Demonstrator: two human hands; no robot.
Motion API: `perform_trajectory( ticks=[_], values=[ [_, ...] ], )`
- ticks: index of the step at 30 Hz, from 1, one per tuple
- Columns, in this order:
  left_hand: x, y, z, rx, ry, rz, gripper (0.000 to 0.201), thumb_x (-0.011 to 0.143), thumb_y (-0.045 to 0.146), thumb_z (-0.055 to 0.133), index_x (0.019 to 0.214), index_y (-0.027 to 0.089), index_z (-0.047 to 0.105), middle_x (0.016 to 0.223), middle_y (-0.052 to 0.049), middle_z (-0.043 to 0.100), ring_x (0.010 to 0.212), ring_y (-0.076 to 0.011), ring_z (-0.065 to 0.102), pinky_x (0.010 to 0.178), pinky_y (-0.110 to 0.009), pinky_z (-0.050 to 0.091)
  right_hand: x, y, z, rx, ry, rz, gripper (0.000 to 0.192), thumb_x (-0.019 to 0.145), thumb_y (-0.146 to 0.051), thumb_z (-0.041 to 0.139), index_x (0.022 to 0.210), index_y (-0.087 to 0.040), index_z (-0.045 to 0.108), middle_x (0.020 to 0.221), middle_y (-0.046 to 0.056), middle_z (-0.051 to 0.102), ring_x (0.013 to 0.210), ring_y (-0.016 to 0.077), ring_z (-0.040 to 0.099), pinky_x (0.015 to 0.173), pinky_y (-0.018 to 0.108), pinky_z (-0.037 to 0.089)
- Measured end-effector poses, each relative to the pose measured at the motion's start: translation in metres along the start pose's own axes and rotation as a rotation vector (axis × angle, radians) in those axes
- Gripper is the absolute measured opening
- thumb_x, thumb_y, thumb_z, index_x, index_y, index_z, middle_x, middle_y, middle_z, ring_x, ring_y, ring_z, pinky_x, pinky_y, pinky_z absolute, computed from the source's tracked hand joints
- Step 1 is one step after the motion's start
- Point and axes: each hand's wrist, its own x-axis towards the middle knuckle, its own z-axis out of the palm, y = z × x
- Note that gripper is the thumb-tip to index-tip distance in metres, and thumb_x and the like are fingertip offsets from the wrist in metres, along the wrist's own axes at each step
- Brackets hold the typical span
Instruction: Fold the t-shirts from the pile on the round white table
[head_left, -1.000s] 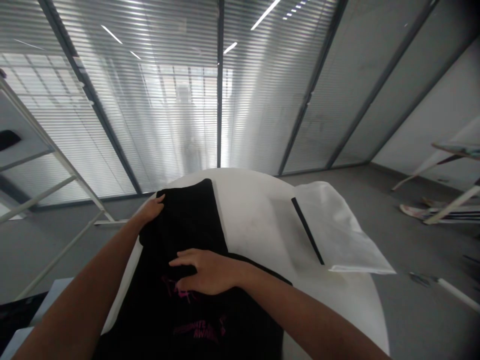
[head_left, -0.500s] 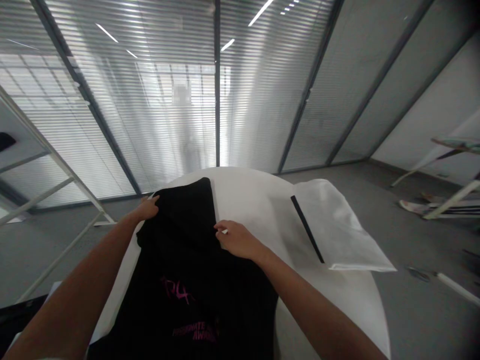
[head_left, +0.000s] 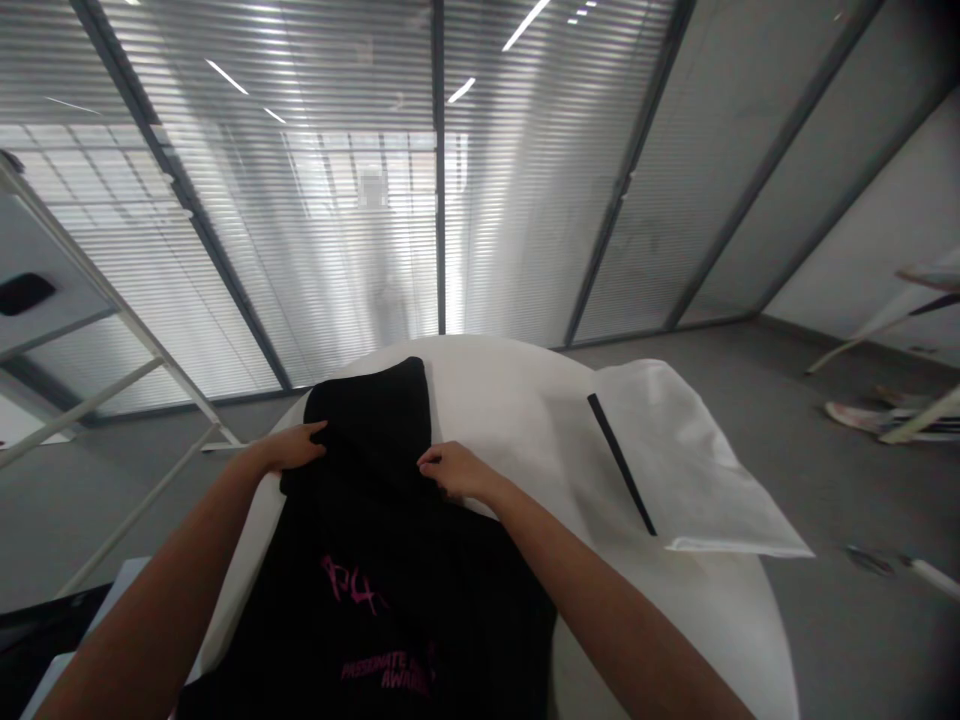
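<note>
Black garment (head_left: pixel 375 560) with pink lettering is lying spread over the near-left part of a round white table (head_left: pixel 510 420), its far end reaching toward the middle of the tabletop and its near end running out of view at the bottom. The left hand (head_left: pixel 289 447) is resting on the garment's left edge near its far end, fingers curled over the cloth and gripping it at the fold. The right hand (head_left: pixel 454 470) is sitting at the garment's right edge, opposite the left, with the fingers bent and pinching the black fabric where it meets the bare tabletop. Both forearms are stretching forward from the bottom of the view. To the right, a white cloth bag (head_left: pixel 690 470) with a dark strip (head_left: pixel 621 463) is lying on the table, overhanging its right rim. Glass walls with blinds (head_left: pixel 360 200) are standing behind the table.
</note>
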Motion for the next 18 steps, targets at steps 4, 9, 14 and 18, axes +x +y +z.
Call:
perform_trajectory(
  ticks=[4,9,14,18],
  values=[
    [-0.005,0.004,-0.001,-0.171,-0.076,0.162,0.07,0.074,0.031,0.059,0.141,0.013,0.049,0.139,-0.011,0.055,0.121,-0.0246,0.058,0.098,-0.028,0.046,-0.001,0.012,-0.017,-0.071,0.113,0.036,0.034,0.077,-0.009,0.053,0.103,-0.016,0.074,0.063,0.0,0.062,0.05,0.009,0.053,0.052,0.019,0.041],
    [0.0,0.038,0.017,-0.463,-0.068,0.283,0.072,0.078,0.04,0.06,0.145,0.018,0.044,0.135,-0.005,0.06,0.117,-0.0266,0.06,0.1,-0.035,0.047,-0.007,0.044,-0.061,-0.011,0.26,0.108,0.034,0.074,-0.01,0.052,0.098,-0.012,0.076,0.055,-0.001,0.059,0.047,0.0093,0.048,0.048,0.02,0.036],
    [0.026,0.093,0.043,-0.466,0.108,0.379,0.059,0.086,0.029,0.053,0.142,0.013,0.047,0.14,-0.008,0.055,0.128,-0.0219,0.052,0.112,-0.032,0.035,-0.012,0.073,-0.096,-0.04,0.36,0.201,0.033,0.073,-0.009,0.051,0.094,-0.011,0.077,0.057,0.0,0.063,0.052,0.0114,0.054,0.052,0.021,0.039],
    [0.048,0.127,0.051,-0.408,0.216,0.323,0.052,0.088,0.026,0.053,0.139,0.016,0.052,0.137,-0.009,0.058,0.127,-0.0228,0.053,0.11,-0.033,0.037,-0.012,0.084,-0.115,-0.121,0.471,0.219,0.034,0.075,-0.008,0.052,0.097,-0.012,0.077,0.072,0.005,0.072,0.066,0.0153,0.064,0.062,0.022,0.046]
  ],
)
